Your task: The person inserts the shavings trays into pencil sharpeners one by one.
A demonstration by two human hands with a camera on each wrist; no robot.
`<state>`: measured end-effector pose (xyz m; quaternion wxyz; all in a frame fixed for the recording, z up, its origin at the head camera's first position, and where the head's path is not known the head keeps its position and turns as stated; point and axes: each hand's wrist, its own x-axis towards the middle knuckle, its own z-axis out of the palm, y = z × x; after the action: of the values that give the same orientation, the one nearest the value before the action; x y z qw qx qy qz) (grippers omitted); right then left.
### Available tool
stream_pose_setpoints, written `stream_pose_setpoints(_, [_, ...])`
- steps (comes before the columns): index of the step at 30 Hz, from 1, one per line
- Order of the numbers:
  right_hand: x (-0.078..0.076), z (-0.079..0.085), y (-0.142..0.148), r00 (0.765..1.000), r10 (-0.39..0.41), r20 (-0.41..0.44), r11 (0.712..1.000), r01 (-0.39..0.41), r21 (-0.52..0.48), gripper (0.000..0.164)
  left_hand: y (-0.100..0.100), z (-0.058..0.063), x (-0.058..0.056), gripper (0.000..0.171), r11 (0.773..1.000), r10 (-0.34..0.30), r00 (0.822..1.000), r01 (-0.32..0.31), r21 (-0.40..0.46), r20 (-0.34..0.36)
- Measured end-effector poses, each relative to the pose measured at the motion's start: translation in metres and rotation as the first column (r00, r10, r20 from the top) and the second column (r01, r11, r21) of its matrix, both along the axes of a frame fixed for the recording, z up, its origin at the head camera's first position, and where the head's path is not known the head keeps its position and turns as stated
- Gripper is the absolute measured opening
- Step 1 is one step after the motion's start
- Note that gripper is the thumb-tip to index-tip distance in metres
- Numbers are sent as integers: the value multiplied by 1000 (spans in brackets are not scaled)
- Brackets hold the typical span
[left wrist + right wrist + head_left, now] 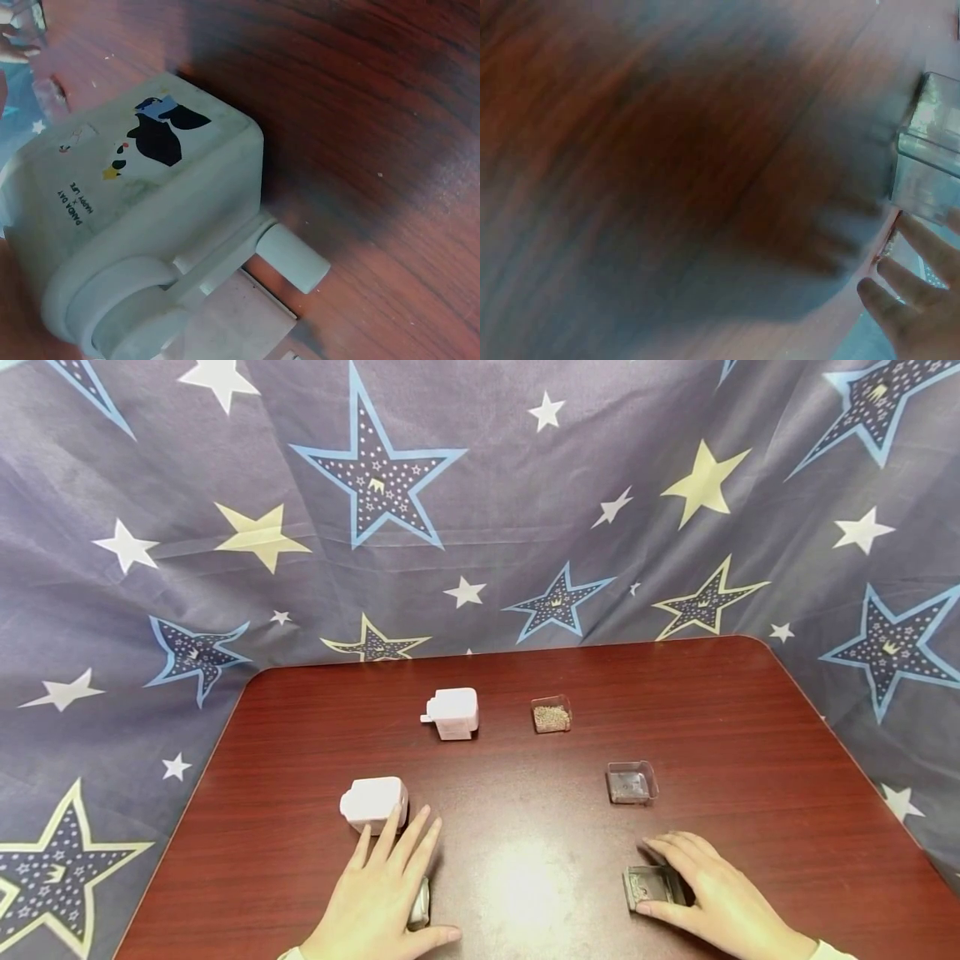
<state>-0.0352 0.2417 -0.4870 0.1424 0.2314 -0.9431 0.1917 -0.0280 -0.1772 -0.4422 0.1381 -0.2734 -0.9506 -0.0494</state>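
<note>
My left hand [378, 893] spreads its fingers over a white hand-crank pencil sharpener [422, 906], mostly hidden beneath it in the head view. The left wrist view shows this sharpener's panda print, its crank handle [294, 259] and pinkish lower part. Just beyond those fingertips stands another white sharpener [372, 803]. On the right, my right hand [712, 889] is loosely around a clear shavings bin [636, 885], its thumb at the near wall and its fingers beyond the far side. Bits of shavings show inside that bin [928, 161], and the fingers look spread in the right wrist view.
Farther back stands a third white sharpener [454, 712]. Beside it is a clear bin [552, 717] holding tan shavings. Another clear bin [630, 783] sits behind my right hand. A star-patterned curtain [480, 510] hangs behind the reddish-brown table [337, 718].
</note>
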Motion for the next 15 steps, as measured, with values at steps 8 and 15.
stream_pose_setpoints(8, [1,-3,-1,999,42,-30,999,-43,-29,56,1,-1,4,109,1000,6,999,-5,-12,43])
stream_pose_setpoints(15, [0,-3,-1,994,80,-73,996,-83,-35,44,1,-2,7,107,1000,-12,999,12,8,45])
